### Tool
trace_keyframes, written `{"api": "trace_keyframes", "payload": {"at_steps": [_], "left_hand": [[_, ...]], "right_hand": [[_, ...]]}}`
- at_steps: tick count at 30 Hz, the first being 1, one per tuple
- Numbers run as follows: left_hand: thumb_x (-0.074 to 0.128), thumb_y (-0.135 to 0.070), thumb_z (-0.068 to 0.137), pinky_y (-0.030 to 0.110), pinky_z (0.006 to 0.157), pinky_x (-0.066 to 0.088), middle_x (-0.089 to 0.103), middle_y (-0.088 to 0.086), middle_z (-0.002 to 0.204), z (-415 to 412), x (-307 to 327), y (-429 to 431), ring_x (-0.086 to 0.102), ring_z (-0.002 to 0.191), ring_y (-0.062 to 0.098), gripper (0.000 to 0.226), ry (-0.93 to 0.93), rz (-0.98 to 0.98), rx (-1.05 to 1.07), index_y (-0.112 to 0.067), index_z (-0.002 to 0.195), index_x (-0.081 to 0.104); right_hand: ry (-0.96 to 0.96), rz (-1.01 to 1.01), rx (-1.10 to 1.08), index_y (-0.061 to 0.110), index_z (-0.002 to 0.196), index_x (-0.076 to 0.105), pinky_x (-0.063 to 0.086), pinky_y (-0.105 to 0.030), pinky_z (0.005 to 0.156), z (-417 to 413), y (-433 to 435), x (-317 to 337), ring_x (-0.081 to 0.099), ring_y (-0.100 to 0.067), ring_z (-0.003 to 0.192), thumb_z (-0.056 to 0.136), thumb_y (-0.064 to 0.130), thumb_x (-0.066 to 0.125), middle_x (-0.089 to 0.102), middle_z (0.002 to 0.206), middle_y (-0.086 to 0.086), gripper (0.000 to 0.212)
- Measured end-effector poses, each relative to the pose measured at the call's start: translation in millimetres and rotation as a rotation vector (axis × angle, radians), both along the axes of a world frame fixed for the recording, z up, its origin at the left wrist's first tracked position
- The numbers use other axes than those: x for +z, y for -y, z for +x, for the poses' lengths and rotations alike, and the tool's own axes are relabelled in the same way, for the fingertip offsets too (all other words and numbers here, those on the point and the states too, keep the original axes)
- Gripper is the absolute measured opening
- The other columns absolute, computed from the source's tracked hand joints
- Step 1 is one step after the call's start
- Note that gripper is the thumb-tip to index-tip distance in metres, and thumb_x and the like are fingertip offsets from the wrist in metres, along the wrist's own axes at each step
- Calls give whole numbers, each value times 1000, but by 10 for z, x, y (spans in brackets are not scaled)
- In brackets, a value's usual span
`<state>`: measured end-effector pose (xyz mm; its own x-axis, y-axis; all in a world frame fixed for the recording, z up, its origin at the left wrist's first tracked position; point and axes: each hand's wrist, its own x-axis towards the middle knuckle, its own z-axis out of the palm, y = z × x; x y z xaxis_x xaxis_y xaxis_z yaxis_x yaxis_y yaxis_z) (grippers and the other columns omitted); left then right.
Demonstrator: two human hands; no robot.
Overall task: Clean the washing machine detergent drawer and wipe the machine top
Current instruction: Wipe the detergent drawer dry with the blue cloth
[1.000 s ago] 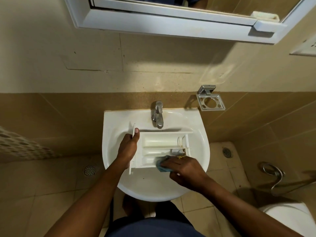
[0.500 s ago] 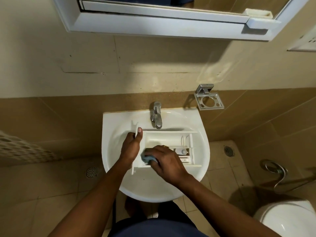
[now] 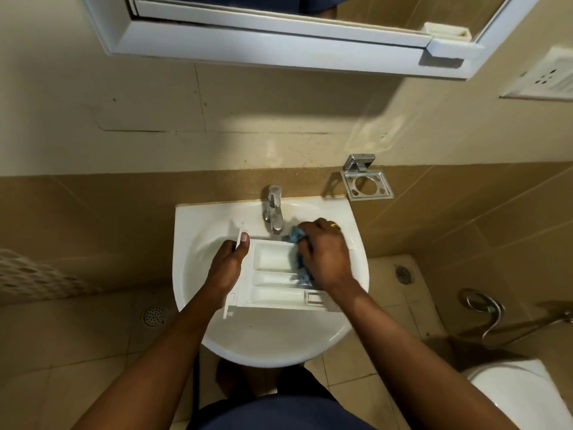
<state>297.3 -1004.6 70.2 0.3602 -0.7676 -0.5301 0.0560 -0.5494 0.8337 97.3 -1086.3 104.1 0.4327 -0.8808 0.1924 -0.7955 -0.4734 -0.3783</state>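
The white detergent drawer (image 3: 273, 276) lies across the white wash basin (image 3: 192, 262), its compartments facing up. My left hand (image 3: 228, 263) grips the drawer's front panel at its left end, thumb on the panel's edge. My right hand (image 3: 325, 256) holds a bunched blue cloth (image 3: 297, 252) and presses it into the right part of the drawer, at the far compartment. The hand hides the drawer's right end. The washing machine is not in view.
A chrome tap (image 3: 273, 212) stands at the basin's back, just beside the cloth. A metal holder (image 3: 367, 183) is fixed to the wall on the right. A toilet (image 3: 514, 395) is at the lower right, a mirror cabinet (image 3: 279, 35) above.
My right hand with the cloth has moved from the drawer's near left compartment to its far right part, near the tap. My left hand keeps its grip on the front panel.
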Motion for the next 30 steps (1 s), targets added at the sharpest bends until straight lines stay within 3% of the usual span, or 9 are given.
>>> {"api": "trace_keyframes", "payload": {"at_steps": [2,5,8,12,16,20,24,27,30], "left_hand": [[43,-63,100,35,97,37,60,-5,121,41,-19,-19,53,114,19,56,24,-5,-3,-20,133,56],[42,-65,99,36,97,38,59,-3,122,112,-70,-34,54,120,23,62,48,-5,14,-17,138,54],[40,-66,99,39,105,37,56,1,136,148,-73,-32,51,128,25,68,-16,1,80,-16,145,49],[38,-64,100,37,102,37,56,4,139,128,-18,-17,52,118,22,67,8,5,60,-14,142,50],[36,-63,101,34,97,37,60,3,131,189,-17,-27,53,107,18,68,41,20,21,-11,142,51],[34,-86,79,49,114,40,55,3,145,288,-11,-29,54,127,28,97,-99,26,85,-21,150,47],[30,-76,95,45,106,44,58,1,133,327,44,61,55,117,25,78,-20,37,112,-18,143,51],[29,-75,96,46,98,48,62,7,115,309,5,102,59,103,27,76,80,98,69,-11,127,56],[31,-67,100,34,71,42,58,6,86,211,-80,135,54,77,19,69,169,143,26,-4,108,57]], "right_hand": [[-3,29,-69,22,101,73,50,-32,77,-328,96,-16,58,-23,83,83,13,57,66,90,-5,25],[258,183,-332,19,99,74,52,-17,75,-663,113,-21,62,-6,76,90,2,60,72,90,0,24],[624,518,-688,19,95,70,58,-38,80,-761,38,-111,72,-29,91,97,11,62,74,88,-5,11],[1018,994,-552,9,114,73,59,-46,85,-651,-210,-177,72,-32,93,103,7,52,76,108,-19,24],[897,959,-538,6,104,73,59,-37,71,-740,-227,-265,70,-31,82,101,11,54,75,98,-17,20],[640,887,-404,13,95,77,56,-45,87,-832,-136,-276,72,-33,92,93,8,61,77,96,-14,17],[475,964,-261,13,91,80,62,-43,83,-793,-243,-232,75,-28,93,86,-1,58,79,94,-9,26],[429,734,-453,17,72,75,55,-35,65,-868,-234,-280,69,-19,71,87,15,62,72,70,1,20],[562,617,-712,12,75,71,58,-44,68,-1024,-168,-300,70,-33,81,89,18,60,71,77,-9,19]]}}
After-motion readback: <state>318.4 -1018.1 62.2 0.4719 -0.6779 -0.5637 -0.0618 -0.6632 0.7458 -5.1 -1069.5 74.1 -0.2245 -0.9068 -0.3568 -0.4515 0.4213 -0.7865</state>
